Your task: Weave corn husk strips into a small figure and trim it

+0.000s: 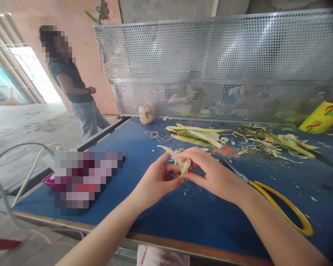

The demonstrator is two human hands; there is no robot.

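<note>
Both my hands meet over the middle of the blue table (pixel 166 218). My left hand (pixel 158 179) and my right hand (pixel 211 170) pinch a small folded piece of pale green leaf strip (pixel 183 164) between their fingertips, with a longer pale strip curling off it to the upper left. Something small and red shows just behind the piece. Yellow-handled scissors (pixel 283 205) lie on the table right of my right wrist.
A pile of green leaf strips and trimmings (pixel 238 140) lies behind my hands. A round woven ball (pixel 145 113) and loose string sit by the perforated metal screen (pixel 224 62). A yellow bag (pixel 322 116) is far right, a blurred package at left. A person (pixel 77 96) stands by the table's left end; another sits behind the screen.
</note>
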